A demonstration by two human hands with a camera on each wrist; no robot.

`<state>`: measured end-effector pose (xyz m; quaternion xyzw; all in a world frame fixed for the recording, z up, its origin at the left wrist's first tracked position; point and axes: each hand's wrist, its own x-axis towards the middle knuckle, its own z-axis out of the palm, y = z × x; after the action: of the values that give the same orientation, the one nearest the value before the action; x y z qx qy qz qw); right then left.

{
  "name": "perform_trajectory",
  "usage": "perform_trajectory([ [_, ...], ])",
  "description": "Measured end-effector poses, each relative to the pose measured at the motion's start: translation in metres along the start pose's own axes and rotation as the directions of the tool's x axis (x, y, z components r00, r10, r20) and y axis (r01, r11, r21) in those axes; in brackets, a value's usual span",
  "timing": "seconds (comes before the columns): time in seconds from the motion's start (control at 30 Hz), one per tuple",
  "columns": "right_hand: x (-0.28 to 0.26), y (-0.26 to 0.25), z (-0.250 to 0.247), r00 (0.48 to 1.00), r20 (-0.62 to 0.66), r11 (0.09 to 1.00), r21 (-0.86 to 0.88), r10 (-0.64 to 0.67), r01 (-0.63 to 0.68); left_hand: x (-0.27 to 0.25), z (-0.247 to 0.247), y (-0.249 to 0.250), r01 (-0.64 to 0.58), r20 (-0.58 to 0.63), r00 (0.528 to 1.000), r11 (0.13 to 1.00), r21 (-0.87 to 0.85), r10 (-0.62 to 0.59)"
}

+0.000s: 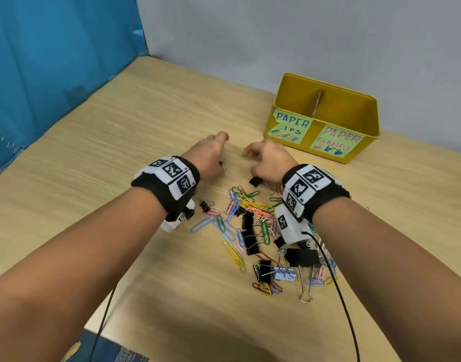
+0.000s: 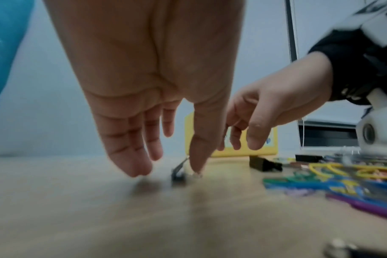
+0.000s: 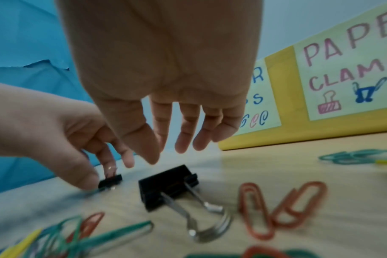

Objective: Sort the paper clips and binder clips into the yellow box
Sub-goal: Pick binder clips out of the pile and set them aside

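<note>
Left hand [image 1: 209, 155] pinches a tiny black binder clip [image 3: 110, 181] against the desk [image 1: 93, 158]; right hand [image 1: 270, 160] hangs loose-fingered, empty, above a larger one [image 3: 166, 186]. Risk: smooth metal slipping from fingertips, or wire paper clips [image 1: 240, 205] tangling. Yellow box [image 1: 355, 155], divided, stands beyond.

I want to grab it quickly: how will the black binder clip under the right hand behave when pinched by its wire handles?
The black binder clip looks rigid, so it probably won't flex. Its wire handles lie splayed flat on the table, so they may pivot and let the body swing. The shiny wire could be slippery.
</note>
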<state>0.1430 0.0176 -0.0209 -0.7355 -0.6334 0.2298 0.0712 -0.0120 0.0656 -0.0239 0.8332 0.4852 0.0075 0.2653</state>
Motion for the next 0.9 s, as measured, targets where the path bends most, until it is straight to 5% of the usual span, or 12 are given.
perform_trajectory([
  [0.1, -0.003, 0.010, -0.010, 0.999, 0.022, 0.999, 0.031, 0.040, -0.040, -0.010, -0.005, -0.001, -0.052, 0.005, 0.999, 0.997, 0.059, 0.052],
  [0.17, -0.009, 0.011, -0.014, 0.985, 0.171, 0.999, -0.006, 0.038, -0.037, -0.020, -0.008, -0.002, -0.073, 0.169, 0.984, 0.990, 0.122, 0.051],
  [0.23, -0.011, 0.010, -0.011, 0.972, 0.235, 0.996, -0.093, 0.026, -0.004, -0.030, -0.010, -0.004, -0.023, 0.389, 0.921, 0.997, 0.072, -0.007],
  [0.33, -0.008, 0.006, -0.001, 0.999, 0.041, 0.990, -0.139, -0.003, 0.009, -0.035, -0.006, -0.010, 0.055, 0.523, 0.851, 0.998, 0.011, -0.052],
  [0.4, -0.006, 0.003, 0.002, 0.994, -0.110, 0.994, -0.110, -0.011, -0.001, -0.035, -0.003, -0.012, 0.055, 0.489, 0.870, 0.998, 0.026, -0.061],
  [0.5, -0.008, -0.005, -0.001, 0.991, -0.130, 0.998, -0.061, -0.036, 0.028, -0.033, -0.006, -0.008, 0.048, 0.384, 0.922, 0.998, 0.034, -0.058],
  [0.57, -0.015, -0.012, -0.005, 0.994, 0.036, 0.992, -0.077, -0.101, 0.103, -0.030, -0.011, -0.003, 0.014, 0.273, 0.962, 1.000, 0.024, -0.020],
  [0.63, -0.024, -0.020, -0.006, 0.943, 0.307, 0.978, -0.119, -0.131, 0.174, -0.025, -0.016, 0.001, 0.001, 0.182, 0.983, 1.000, 0.005, -0.002],
  [0.7, -0.030, -0.023, -0.005, 0.903, 0.414, 0.956, -0.198, -0.118, 0.216, -0.019, -0.019, 0.001, -0.008, 0.081, 0.997, 0.999, 0.041, 0.005],
  [0.8, -0.033, -0.017, -0.011, 0.971, 0.226, 0.943, -0.300, -0.080, 0.147, -0.017, -0.016, -0.003, -0.043, -0.015, 0.999, 0.996, 0.079, 0.044],
  [0.9, -0.036, -0.011, -0.024, 0.985, 0.150, 0.967, -0.225, -0.085, 0.117, -0.029, -0.005, 0.010, -0.221, 0.096, 0.972, 0.974, 0.043, 0.216],
])
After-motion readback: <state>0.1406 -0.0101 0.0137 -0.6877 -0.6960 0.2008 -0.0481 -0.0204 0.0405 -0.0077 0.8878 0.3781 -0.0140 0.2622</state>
